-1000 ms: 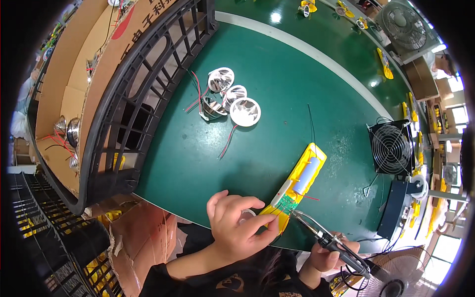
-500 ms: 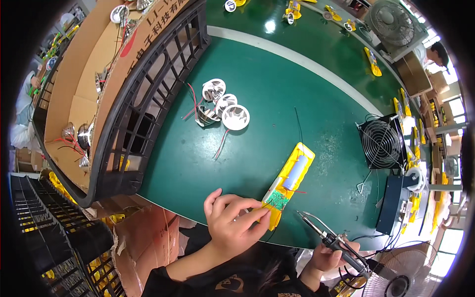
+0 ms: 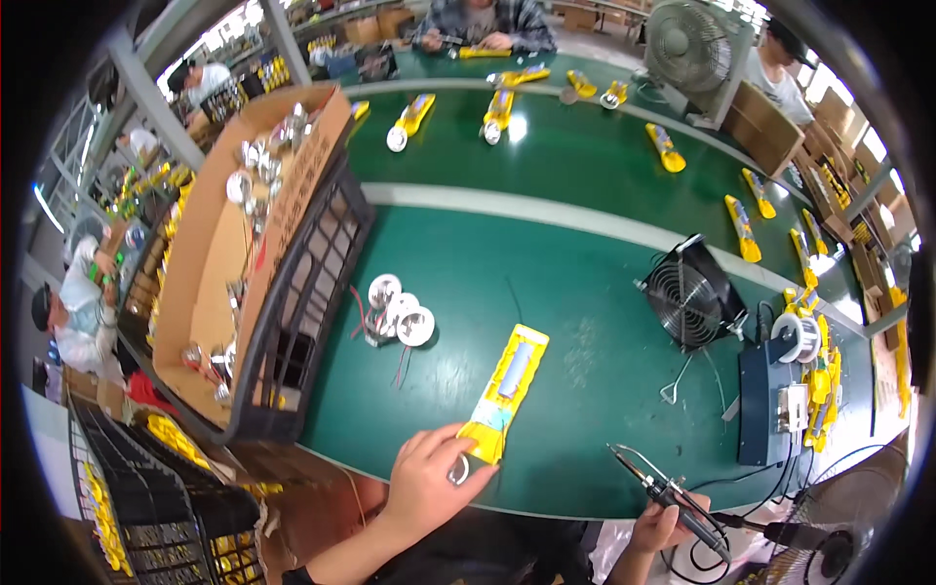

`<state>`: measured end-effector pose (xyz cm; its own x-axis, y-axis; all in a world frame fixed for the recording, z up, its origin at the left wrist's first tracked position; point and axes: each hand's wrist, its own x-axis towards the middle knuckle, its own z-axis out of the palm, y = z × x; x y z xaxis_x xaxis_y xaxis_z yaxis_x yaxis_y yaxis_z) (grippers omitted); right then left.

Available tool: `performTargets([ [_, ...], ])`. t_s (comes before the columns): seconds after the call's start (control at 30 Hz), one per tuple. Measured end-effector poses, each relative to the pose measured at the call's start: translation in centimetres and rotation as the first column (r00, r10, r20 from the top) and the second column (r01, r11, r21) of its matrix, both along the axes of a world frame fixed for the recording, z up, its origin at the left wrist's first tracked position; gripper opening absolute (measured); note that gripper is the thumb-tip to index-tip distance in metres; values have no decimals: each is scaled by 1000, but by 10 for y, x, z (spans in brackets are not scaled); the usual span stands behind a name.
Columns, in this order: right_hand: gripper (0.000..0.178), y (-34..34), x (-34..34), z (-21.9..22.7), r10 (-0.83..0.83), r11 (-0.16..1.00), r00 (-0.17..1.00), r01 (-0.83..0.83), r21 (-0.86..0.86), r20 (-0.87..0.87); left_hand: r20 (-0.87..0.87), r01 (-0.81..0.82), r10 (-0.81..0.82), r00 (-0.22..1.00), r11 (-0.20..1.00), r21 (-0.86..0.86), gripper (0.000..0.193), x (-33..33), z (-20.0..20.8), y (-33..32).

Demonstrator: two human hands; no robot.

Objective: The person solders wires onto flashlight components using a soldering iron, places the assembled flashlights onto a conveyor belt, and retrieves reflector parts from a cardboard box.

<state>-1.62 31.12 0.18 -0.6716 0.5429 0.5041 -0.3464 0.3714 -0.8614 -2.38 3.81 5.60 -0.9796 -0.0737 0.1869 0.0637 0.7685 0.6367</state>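
Note:
A yellow flashlight housing half [image 3: 522,363] lies on the green bench, with a bluish-purple cylindrical battery cell [image 3: 517,369] and a small green circuit board [image 3: 492,417] in it. My left hand [image 3: 429,483] grips the housing's near end between thumb and fingers. Something round and silvery shows between those fingers, too small to name. To the right, my right hand [image 3: 671,522] is closed round a soldering iron [image 3: 673,495] with a thin curved metal tube beside its tip. That tip points left, apart from the housing. Several shiny reflector cups [image 3: 415,327] with thin wires lie beyond my left hand.
At left, a black crate [image 3: 317,292] holds a cardboard box [image 3: 210,283] of reflectors. A small black fan [image 3: 687,297] and a blue-grey box unit [image 3: 765,400] with a wire spool [image 3: 798,338] stand at right. Yellow housings [image 3: 743,229] lie along the far green strip; people sit beyond.
The view has tilted up, showing more of the far side. My left fingers have shifted from beside the circuit board to the housing's near end. My right hand still holds the soldering iron.

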Motion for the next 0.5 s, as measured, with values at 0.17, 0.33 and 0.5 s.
performTargets([
  [0.17,29,18,-8,1,62,992,997,-66,-104,-46,-99,-12,5,995,998,-67,31,-120,-2,10],
  [0.33,25,17,-1,17,-31,972,996,50,-230,84,-189,-121,103,976,989,-84,29,-305,-9,31],
  [0.5,18,24,-7,37,-8,988,961,50,-147,275,-192,-190,157,969,967,-168,31,-468,-23,53],
])
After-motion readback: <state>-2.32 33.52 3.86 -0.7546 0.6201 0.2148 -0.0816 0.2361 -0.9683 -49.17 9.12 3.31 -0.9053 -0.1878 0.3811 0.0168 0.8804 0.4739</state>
